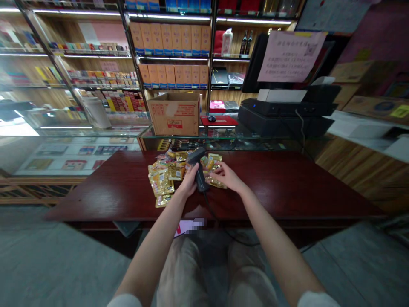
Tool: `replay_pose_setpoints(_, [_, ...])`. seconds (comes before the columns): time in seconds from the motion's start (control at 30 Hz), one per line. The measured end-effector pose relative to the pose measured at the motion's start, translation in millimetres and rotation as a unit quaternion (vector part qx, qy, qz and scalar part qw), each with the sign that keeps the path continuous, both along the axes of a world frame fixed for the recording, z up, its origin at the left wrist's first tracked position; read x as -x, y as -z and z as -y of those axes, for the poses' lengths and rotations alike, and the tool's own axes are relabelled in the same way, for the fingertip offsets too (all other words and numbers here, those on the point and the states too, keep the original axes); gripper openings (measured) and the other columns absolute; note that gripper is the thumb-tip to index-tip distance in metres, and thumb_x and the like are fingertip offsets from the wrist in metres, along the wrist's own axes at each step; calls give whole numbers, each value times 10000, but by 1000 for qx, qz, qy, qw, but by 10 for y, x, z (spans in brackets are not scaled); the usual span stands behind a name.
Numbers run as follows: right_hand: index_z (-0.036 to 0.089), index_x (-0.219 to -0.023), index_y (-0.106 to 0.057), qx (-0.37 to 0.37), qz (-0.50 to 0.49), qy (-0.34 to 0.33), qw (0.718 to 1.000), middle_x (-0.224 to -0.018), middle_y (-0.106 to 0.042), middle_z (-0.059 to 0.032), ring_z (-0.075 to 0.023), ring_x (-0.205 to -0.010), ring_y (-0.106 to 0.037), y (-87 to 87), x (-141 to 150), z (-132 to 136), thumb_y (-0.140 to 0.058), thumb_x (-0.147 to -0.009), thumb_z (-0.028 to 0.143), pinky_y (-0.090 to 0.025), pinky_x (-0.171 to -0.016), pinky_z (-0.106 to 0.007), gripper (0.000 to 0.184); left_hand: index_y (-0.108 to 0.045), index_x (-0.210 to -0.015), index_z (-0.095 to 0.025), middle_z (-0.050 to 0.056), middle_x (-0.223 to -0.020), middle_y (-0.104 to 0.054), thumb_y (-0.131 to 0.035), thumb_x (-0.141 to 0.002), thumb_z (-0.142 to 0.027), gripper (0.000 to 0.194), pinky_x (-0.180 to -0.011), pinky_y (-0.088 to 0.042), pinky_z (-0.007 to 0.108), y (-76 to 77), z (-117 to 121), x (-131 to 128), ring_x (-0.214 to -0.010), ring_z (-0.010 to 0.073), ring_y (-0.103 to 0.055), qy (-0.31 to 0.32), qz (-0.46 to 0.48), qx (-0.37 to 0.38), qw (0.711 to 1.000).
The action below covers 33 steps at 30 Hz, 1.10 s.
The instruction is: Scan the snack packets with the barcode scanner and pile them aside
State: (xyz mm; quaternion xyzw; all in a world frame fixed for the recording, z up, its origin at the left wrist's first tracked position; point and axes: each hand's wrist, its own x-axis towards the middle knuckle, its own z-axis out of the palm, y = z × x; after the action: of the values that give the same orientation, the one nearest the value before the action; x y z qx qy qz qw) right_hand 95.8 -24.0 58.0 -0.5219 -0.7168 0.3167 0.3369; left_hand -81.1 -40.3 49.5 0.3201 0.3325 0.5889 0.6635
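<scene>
In the head view my left hand (pixel 189 182) is wrapped round the grip of a black handheld barcode scanner (pixel 200 175), with its head pointing up and left. A black cable runs from the scanner's base over the table's front edge. My right hand (pixel 226 175) reaches in from the right, its fingers apart over a gold snack packet (pixel 217 183). Whether the fingertips touch that packet is hard to tell. More gold snack packets (pixel 161 182) lie in a loose heap left of the scanner and behind it, partly covered by it.
The packets lie on a dark red wooden table (pixel 281 183). Behind it, a glass counter carries an open cardboard box (pixel 175 115), a mouse (pixel 211 119) on a red mat, and a black cash drawer (pixel 284 123). A phone (pixel 183 227) lies below the table's front edge.
</scene>
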Motion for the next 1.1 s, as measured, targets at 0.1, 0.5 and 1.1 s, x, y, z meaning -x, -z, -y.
replay_pose_setpoints(0.1, [153, -1274, -562, -11, 193, 88, 977, -1251, -569, -211, -363, -1162, -519, 120, -249, -9, -814, -677, 435, -415, -935, -454, 707, -563, -1056, -162, 44, -869, -691, -695, -829, -491, 420, -438, -452, 205, -47, -22, -20, -540, 97, -608, 16, -5, 7, 1000])
replay_pose_setpoints(0.5, [233, -774, -382, 43, -90, 108, 989, -731, -572, 29, -170, -701, -673, 330, -632, -445, -641, -780, 302, -513, -634, -287, 268, -619, -910, -118, 59, -671, -666, -555, -857, -678, 566, -349, -336, 210, -48, -177, -78, -376, 72, -452, 58, -96, -32, 993])
replay_pose_setpoints(1.1, [269, -888, -279, 1, -401, 38, 915, -842, -656, 25, -245, -739, -770, 554, -619, -643, -678, -767, 514, -646, -672, -405, 483, -593, -936, -127, -4, -570, -595, -548, -771, -777, 673, -325, -310, 217, 104, -300, -326, -342, 90, -455, 134, -130, -71, 980])
